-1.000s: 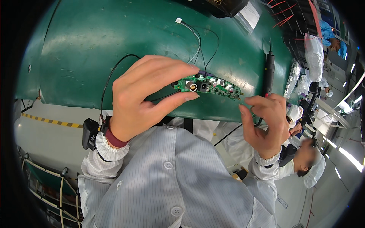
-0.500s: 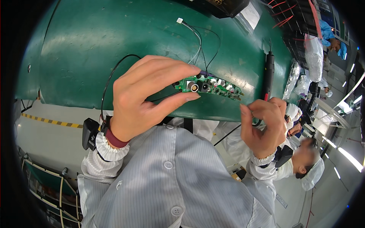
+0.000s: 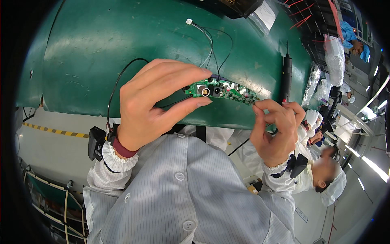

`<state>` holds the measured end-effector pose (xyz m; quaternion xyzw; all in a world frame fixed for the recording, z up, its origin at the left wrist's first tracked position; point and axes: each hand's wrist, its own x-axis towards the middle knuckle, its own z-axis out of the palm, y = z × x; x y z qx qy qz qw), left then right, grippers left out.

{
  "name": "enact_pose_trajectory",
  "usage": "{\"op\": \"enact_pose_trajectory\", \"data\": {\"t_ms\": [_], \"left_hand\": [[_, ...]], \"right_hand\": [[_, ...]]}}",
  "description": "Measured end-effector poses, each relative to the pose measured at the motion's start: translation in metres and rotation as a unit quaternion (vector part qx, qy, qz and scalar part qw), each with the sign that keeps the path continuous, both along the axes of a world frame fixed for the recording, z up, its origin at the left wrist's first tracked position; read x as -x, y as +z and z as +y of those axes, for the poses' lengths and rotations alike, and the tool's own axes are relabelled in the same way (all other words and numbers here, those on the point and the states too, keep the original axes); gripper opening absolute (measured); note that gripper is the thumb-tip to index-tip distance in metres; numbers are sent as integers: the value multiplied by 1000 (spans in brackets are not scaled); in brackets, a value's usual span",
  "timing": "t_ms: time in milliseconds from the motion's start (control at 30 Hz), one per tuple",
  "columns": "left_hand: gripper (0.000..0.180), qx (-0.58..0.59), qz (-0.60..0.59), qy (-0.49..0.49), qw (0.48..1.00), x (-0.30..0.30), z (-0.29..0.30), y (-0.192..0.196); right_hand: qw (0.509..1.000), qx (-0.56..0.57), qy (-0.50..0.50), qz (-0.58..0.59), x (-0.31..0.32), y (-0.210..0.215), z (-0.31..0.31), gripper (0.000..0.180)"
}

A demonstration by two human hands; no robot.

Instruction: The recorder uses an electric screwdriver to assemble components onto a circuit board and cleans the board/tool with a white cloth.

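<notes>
Between the thumb and fingers of my left hand (image 3: 156, 99) is a narrow green circuit board (image 3: 231, 92), held by its left end above the bench. A round metal connector and a black socket face up on it. Thin black and white wires (image 3: 210, 42) run from behind the board to a small white plug (image 3: 189, 21) on the bench. My right hand (image 3: 276, 128) is closed, its thumb and index fingertips pinched at the board's right end. Whether they grip the board's edge or some small part there is hidden by the fingertips.
A green mat (image 3: 97, 53) covers the bench. A black pen-shaped electric screwdriver (image 3: 287, 75) lies to the right. At the far edge stand a black container (image 3: 237, 8) and a bagged paper (image 3: 266, 18). Clear plastic bags (image 3: 335, 61) and a co-worker in a white cap (image 3: 335, 187) are further right.
My right hand has moved up and left, so its fingertips now meet the board's right end. My left hand and the board have barely shifted.
</notes>
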<state>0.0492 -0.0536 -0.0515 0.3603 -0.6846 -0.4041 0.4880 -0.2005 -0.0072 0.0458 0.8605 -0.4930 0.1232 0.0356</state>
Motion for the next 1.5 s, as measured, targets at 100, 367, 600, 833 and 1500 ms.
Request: {"op": "enact_pose_trajectory", "data": {"t_ms": [100, 367, 600, 833, 1500], "left_hand": [[45, 1, 1, 1, 1000, -1, 1, 0], [45, 6, 0, 9, 1000, 0, 3, 1], [46, 5, -4, 6, 1000, 2, 4, 1], [45, 8, -10, 6, 1000, 4, 3, 0], [42, -2, -29, 0, 1000, 8, 7, 4]], "right_hand": [[999, -7, -42, 15, -4, -4, 6, 36], [985, 86, -136, -59, -12, -30, 18, 27], [954, 39, -164, -248, -3, -46, 17, 32], [974, 39, -70, -213, 10, -36, 7, 32], [983, 120, -125, -53, 1, -25, 5, 31]]}}
